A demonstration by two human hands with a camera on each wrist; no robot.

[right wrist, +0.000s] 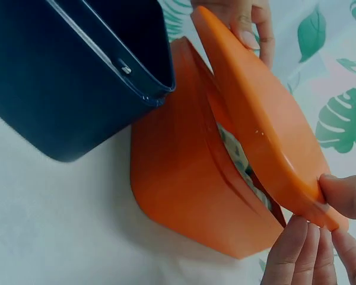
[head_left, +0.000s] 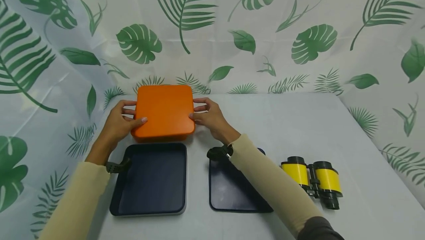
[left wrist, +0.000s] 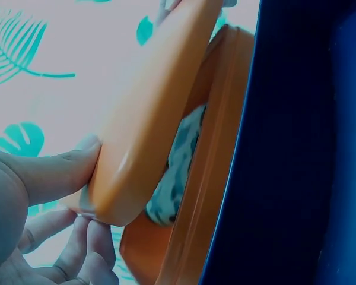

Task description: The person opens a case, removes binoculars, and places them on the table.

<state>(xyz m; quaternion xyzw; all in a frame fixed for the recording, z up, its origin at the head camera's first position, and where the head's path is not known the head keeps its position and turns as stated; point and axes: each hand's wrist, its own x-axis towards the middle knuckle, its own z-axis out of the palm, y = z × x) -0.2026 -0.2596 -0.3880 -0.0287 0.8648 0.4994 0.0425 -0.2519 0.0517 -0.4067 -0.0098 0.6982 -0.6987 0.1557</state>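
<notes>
Both hands hold an orange lid [head_left: 165,110] by its opposite sides. My left hand [head_left: 116,122] pinches the left edge, thumb on top and fingers beneath. On the right edge my right hand [head_left: 212,120] grips the same way. The lid tilts over a matching orange box [right wrist: 178,172], with a gap along the side facing the body. Through that gap a pale cloth-like thing with dark blotches [left wrist: 177,166] shows inside the box; the lid hides the rest of it.
In front of the orange box stands a dark navy open box [head_left: 152,181]. A flat navy lid [head_left: 232,192] lies to its right, partly under the right forearm. Yellow and black binoculars [head_left: 327,180] lie farther right on the white table [head_left: 299,122]. Leaf-printed cloth [head_left: 212,55] hangs behind.
</notes>
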